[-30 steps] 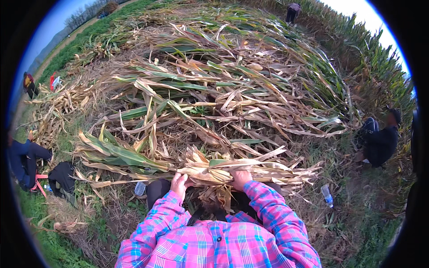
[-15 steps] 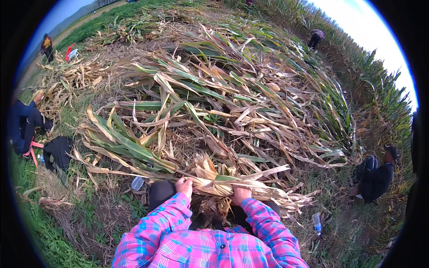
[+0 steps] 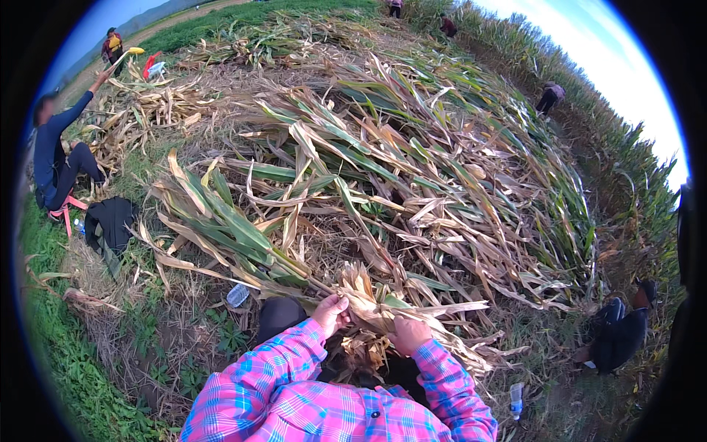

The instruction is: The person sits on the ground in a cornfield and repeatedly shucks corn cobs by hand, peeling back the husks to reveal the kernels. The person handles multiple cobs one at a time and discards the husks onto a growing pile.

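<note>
In front of my knees lies a bundle of dry corn stalks (image 3: 449, 340) with papery tan leaves. My left hand (image 3: 330, 315) is closed, its thumb and fingers pinching the bundle's left end beside a pale tuft of husk. Farther right, my right hand (image 3: 410, 335) is closed round the dry leaves, knuckles up. Whether an ear of corn sits inside the husk is hidden. Just beyond my left hand, a stalk with green and tan leaves (image 3: 239, 232) points away to the far left. Curled brown leaves (image 3: 366, 352) hang below, between my hands.
Cut corn stalks (image 3: 412, 162) cover the ground ahead; standing corn (image 3: 626, 162) lines the right. At left, a seated person (image 3: 55, 158) raises a yellow corn ear (image 3: 136, 51) beside a dark jacket (image 3: 110, 221). Plastic bottles (image 3: 237, 295) and a dark object (image 3: 622, 339) lie nearby.
My view has shifted, so the scene sits lower and farther right. My left hand has turned, its fingers now showing. The person at left now holds up the corn ear.
</note>
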`<state>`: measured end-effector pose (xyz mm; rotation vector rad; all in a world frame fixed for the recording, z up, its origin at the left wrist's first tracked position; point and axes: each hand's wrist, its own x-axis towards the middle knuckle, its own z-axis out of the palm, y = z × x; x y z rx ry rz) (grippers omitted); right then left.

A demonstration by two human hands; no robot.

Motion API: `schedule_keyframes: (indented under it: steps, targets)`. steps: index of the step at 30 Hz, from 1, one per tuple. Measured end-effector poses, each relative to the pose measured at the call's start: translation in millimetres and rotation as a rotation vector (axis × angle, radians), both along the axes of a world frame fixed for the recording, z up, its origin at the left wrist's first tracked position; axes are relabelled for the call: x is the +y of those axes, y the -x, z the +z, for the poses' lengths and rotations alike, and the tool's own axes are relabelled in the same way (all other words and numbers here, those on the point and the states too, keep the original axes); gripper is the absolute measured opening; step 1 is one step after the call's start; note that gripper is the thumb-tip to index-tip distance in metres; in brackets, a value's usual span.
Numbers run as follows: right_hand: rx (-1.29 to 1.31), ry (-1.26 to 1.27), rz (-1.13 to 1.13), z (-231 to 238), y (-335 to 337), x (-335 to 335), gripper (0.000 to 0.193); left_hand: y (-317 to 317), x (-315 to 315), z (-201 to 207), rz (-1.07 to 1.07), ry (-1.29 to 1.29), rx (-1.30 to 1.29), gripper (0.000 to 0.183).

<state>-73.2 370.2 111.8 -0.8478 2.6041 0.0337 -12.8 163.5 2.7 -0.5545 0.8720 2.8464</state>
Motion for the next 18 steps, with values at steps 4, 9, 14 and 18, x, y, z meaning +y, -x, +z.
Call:
schedule_keyframes:
  steps: [4,9,14,18]
  targets:
    - [0.255,0.743,0.162,36,-4,-39,0.023,-1,0,9,-0.069,-0.159,0.208,0.022]
    - [0.15,0.507,0.268,31,-5,-68,0.022,-8,-2,14,-0.131,-0.225,0.234,0.025]
    - [0.151,0.514,0.296,22,-2,-72,0.017,-9,-4,13,-0.142,-0.213,0.282,0.025]
    - [0.189,0.619,0.368,17,0,-80,0.012,-9,-4,16,-0.158,-0.217,0.288,0.024]
